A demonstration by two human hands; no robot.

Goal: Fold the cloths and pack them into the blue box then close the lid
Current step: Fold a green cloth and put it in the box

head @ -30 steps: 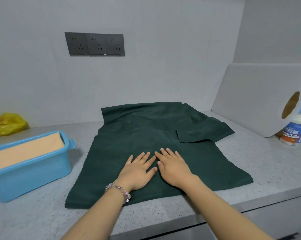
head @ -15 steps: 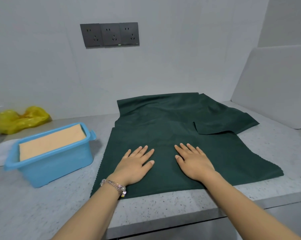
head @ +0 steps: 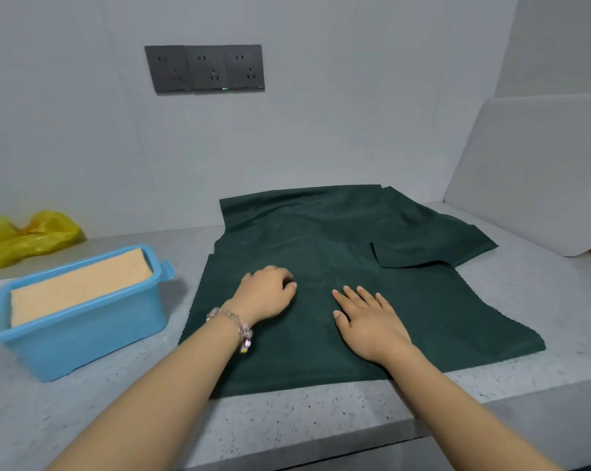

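We note a dark green cloth (head: 338,294) spread flat on the grey speckled counter (head: 83,413), its far right corner folded over. The left hand (head: 266,294) rests on it with fingers curled under, pinching the fabric. The right hand (head: 369,321) lies flat beside it, fingers straight. The blue box (head: 83,331) stands left of the cloth, holding a folded orange cloth (head: 76,287).

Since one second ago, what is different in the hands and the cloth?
The hands, side by side at first, moved apart on the green cloth. The left hand has now curled its fingers; the right hand stays flat. The cloth stays spread out, and the blue box stays on its left.
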